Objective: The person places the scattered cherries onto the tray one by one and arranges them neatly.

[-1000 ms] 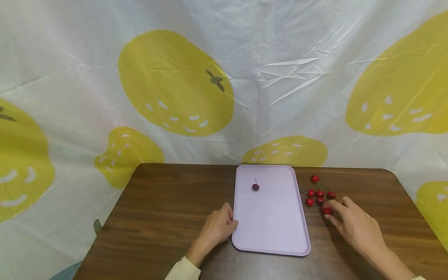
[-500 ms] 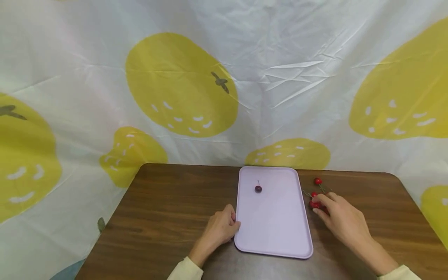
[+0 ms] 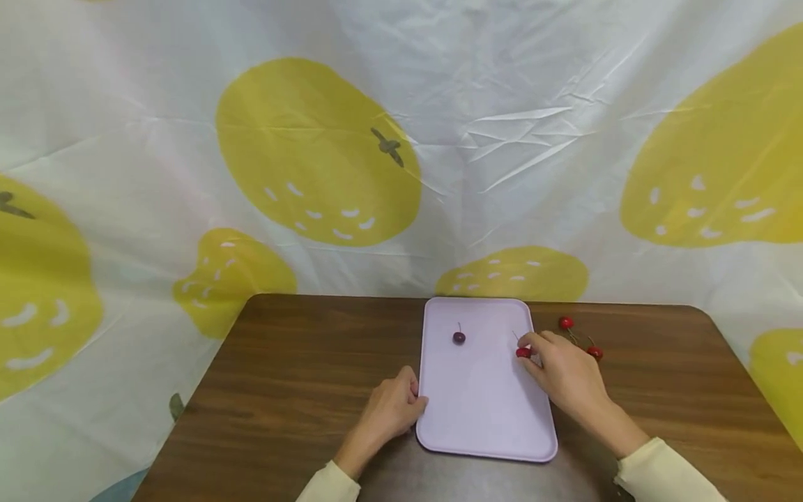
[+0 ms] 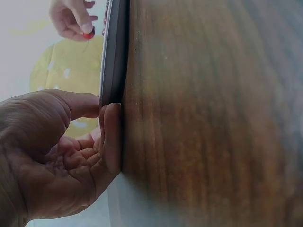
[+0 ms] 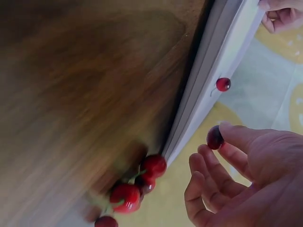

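My left hand (image 3: pixel 389 408) pinches the left edge of a pale lilac tray (image 3: pixel 483 411); in the left wrist view the thumb lies at its rim and the fingers (image 4: pixel 112 137) against its outer side. Over the tray's right side, my right hand (image 3: pixel 567 369) holds a red cherry (image 3: pixel 523 353) between thumb and fingertips. The right wrist view shows this held cherry (image 5: pixel 215 137) raised above the rim. One dark cherry (image 3: pixel 459 338) with its stem up lies on the tray's far left part.
Right of the tray, several red cherries with green stems (image 5: pixel 125 197) lie clustered on the brown wooden table (image 3: pixel 314 362); my right hand hides some of them in the head view. A white cloth with yellow fruit prints (image 3: pixel 320 153) hangs behind the table's far edge.
My right hand went from the right cherries to others nearer the tray, then left over the tray with a cherry. The left hand stays at the tray's edge.
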Motion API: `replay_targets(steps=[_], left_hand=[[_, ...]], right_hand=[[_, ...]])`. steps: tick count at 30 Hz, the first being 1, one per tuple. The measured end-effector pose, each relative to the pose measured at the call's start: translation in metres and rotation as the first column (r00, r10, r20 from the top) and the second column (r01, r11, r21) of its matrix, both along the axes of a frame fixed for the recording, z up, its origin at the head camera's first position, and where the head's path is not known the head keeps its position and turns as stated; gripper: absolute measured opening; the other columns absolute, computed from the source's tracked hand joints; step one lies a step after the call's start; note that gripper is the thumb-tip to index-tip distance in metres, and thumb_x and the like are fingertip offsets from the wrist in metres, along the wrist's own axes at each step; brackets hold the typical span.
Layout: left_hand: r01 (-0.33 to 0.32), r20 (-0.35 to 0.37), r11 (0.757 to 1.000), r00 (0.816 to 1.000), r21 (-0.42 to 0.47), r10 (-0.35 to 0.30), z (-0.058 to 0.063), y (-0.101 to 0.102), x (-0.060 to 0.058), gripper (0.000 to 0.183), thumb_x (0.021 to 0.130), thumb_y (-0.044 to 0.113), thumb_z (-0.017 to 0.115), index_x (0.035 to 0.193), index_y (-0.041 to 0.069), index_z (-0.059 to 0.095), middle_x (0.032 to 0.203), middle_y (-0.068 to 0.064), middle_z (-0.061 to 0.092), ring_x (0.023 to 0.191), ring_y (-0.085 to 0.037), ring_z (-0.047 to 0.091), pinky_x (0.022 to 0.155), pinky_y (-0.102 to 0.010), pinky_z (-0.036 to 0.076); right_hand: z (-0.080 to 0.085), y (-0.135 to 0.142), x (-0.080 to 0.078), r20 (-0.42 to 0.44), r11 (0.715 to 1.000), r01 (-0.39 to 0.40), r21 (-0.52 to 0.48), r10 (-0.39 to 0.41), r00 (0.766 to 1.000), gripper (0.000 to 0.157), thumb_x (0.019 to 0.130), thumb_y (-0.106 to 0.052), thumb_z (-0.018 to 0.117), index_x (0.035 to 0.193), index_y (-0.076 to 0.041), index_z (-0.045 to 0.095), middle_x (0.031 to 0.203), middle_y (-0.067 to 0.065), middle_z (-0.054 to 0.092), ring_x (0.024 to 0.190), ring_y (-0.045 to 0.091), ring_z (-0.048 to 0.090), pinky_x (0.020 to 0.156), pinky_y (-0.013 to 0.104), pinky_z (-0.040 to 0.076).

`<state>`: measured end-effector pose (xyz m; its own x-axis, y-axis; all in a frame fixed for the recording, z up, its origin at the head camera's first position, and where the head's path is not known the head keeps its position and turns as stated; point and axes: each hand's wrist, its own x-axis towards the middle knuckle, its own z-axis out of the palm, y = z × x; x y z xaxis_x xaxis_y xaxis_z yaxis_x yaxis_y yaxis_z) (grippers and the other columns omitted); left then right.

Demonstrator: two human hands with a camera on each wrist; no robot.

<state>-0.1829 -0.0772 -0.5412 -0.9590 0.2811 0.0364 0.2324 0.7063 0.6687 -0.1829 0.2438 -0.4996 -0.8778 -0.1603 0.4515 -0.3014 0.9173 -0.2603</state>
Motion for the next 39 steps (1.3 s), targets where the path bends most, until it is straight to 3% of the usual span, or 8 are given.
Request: replay_targets(steps=[2,5,9,15,24,35,39], left_hand=[[0.006,-0.029,1.000,1.000,-0.013,-0.006,-0.006,-0.002,-0.002,0.023,0.092,0.024,0.074,0.091,0.016,0.053,0.070,0.007,0.066,0.051,-0.007,0.055,0.052,-0.029,0.043],[0.007,-0.035,1.000,0.999,-0.017,-0.008,-0.005,-0.002,-0.001,0.022,0.092,0.024,0.074,0.091,0.016,0.053,0.069,0.008,0.065,0.051,-0.006,0.055,0.052,-0.029,0.043],[0.001,-0.034,1.000,0.999,-0.028,-0.002,0.011,0.001,0.004,0.022,0.092,0.019,0.074,0.090,0.014,0.053,0.068,0.006,0.064,0.052,-0.008,0.055,0.053,-0.029,0.043],[-0.024,0.015,0.996,1.000,-0.086,0.025,0.020,0.004,0.006,0.022,0.091,0.018,0.076,0.090,0.013,0.055,0.070,0.005,0.065,0.058,-0.009,0.055,0.056,-0.029,0.043],[-0.030,0.059,0.997,0.998,-0.067,0.034,0.021,0.005,0.006,0.023,0.092,0.018,0.077,0.091,0.013,0.054,0.069,0.004,0.065,0.050,-0.009,0.056,0.055,-0.029,0.044],[-0.018,0.036,0.998,0.999,-0.054,0.020,0.019,0.003,0.006,0.022,0.092,0.017,0.077,0.092,0.012,0.055,0.069,0.004,0.067,0.049,-0.008,0.056,0.055,-0.029,0.046],[-0.005,-0.003,0.999,1.000,-0.036,0.005,0.010,0.001,0.004,0.022,0.093,0.018,0.075,0.091,0.013,0.054,0.069,0.006,0.066,0.050,-0.008,0.056,0.055,-0.030,0.045]], right_hand=[[-0.001,-0.007,-0.006,0.019,1.000,-0.001,-0.013,0.001,1.000,0.023,0.083,-0.018,0.089,0.101,-0.020,0.075,0.088,-0.002,0.072,0.071,0.018,0.068,0.051,0.035,0.046],[-0.001,-0.018,-0.016,0.052,1.000,0.003,-0.028,-0.001,0.999,0.022,0.084,-0.020,0.088,0.101,-0.021,0.074,0.087,-0.002,0.075,0.070,0.019,0.070,0.050,0.037,0.046],[0.000,-0.031,-0.028,0.094,0.999,0.011,-0.033,-0.007,0.996,0.021,0.087,-0.025,0.087,0.101,-0.021,0.072,0.085,-0.003,0.077,0.066,0.018,0.068,0.049,0.036,0.043],[0.005,-0.048,-0.040,0.166,0.998,0.000,-0.059,0.010,0.986,0.019,0.089,-0.027,0.085,0.101,-0.020,0.072,0.087,-0.001,0.081,0.069,0.021,0.072,0.049,0.037,0.044],[0.000,-0.059,-0.053,0.232,1.000,0.010,-0.027,-0.003,0.973,0.018,0.090,-0.027,0.084,0.102,-0.019,0.073,0.088,0.000,0.081,0.077,0.027,0.074,0.054,0.046,0.052],[-0.003,-0.058,-0.059,0.243,1.000,-0.006,0.004,0.005,0.970,0.018,0.089,-0.024,0.085,0.102,-0.018,0.074,0.086,0.000,0.078,0.077,0.022,0.071,0.056,0.046,0.054],[-0.003,-0.059,-0.060,0.238,1.000,-0.016,0.016,0.012,0.971,0.017,0.090,-0.023,0.085,0.103,-0.019,0.075,0.087,0.000,0.077,0.077,0.021,0.071,0.057,0.044,0.054]])
